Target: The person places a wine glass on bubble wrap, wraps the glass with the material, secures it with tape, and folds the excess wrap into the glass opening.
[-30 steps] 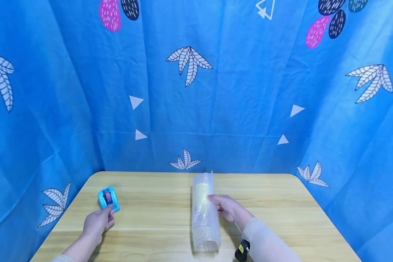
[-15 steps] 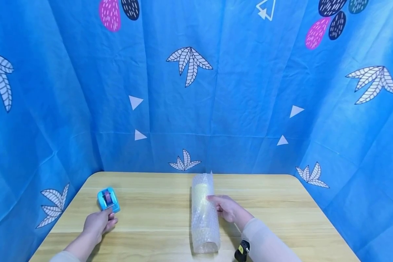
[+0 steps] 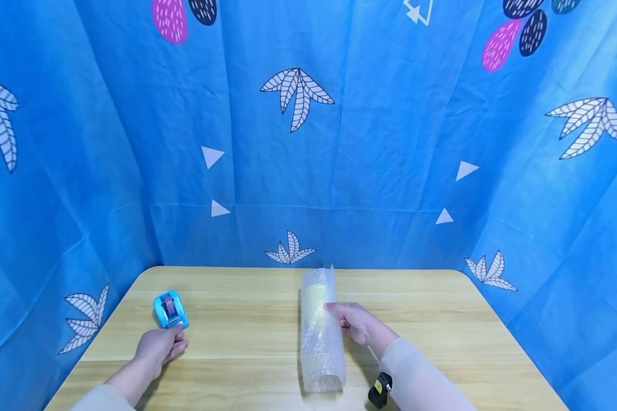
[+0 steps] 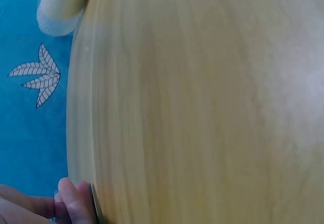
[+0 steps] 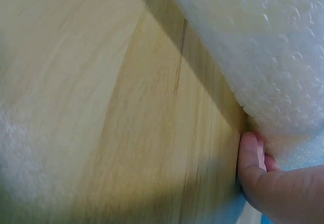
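A blue tape dispenser (image 3: 171, 310) with a reddish-purple tape roll lies on the left of the table. My left hand (image 3: 160, 347) grips its near end between thumb and fingers; the left wrist view shows the left fingers (image 4: 76, 201) pressed together low in the corner. Right of the table's middle lies a bubble-wrap roll (image 3: 319, 351), lengthwise, a pale yellowish cylinder showing through it. My right hand (image 3: 357, 324) holds the roll from its right side, thumb on top and fingers curled lower down. In the right wrist view, the right fingers (image 5: 249, 155) meet the bubble wrap's (image 5: 273, 67) lower side.
The wooden table (image 3: 236, 319) has rounded far corners. A blue patterned curtain (image 3: 288, 171) hangs behind it and along both sides. A black device (image 3: 380, 390) is strapped at the right wrist, beside the pale sleeve (image 3: 421, 377).
My left hand has shifted slightly to the right at the dispenser's near end, its fingers turning a little. My right hand and the bubble-wrap roll stay in place.
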A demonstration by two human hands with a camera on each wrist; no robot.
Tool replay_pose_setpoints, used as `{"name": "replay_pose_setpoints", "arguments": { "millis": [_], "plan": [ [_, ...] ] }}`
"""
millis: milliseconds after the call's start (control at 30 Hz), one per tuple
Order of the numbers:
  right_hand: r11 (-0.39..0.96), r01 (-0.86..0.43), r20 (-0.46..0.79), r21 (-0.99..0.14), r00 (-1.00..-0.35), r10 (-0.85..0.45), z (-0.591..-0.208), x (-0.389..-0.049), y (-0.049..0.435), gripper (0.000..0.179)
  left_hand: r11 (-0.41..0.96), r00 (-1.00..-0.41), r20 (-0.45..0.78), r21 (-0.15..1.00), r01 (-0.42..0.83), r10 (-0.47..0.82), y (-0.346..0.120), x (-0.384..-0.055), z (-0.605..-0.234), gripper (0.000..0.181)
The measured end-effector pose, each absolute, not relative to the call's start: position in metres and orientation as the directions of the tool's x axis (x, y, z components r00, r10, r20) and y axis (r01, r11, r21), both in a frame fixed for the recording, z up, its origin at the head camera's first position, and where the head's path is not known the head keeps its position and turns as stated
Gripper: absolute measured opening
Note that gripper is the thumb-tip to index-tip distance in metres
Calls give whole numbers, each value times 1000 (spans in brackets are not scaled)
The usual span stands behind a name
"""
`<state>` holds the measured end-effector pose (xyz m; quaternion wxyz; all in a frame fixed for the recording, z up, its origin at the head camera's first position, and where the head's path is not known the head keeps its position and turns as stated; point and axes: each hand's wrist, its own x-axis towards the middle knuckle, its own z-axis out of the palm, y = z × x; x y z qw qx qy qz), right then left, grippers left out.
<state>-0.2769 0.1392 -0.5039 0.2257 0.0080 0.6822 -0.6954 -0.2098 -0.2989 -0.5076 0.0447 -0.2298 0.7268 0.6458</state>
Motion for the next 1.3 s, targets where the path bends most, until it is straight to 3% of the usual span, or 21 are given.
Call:
{"name": "replay_pose_setpoints", "arguments": {
  "millis": [200,400,667,867,1300],
  "plan": [
    [37,317,-313,-948,-898,-309,-503,-277,136,52,203,-929,-270,924,-324,-253,-294,-204,-509,49],
    [35,316,-311,-948,-899,-307,-504,-277,135,52,321,-948,-203,906,-277,-245,-282,-200,-508,41],
    [36,327,-324,-944,-901,-288,-503,-278,134,48,656,-982,-2,744,-128,-190,-259,-196,-503,30],
    [28,336,-330,-941,-901,-282,-504,-278,132,42,672,-990,49,739,-52,-130,-241,-192,-497,19],
    [26,338,-331,-941,-900,-284,-504,-278,136,50,647,-986,156,758,87,-50,-194,-207,-489,5]
  ]
}}
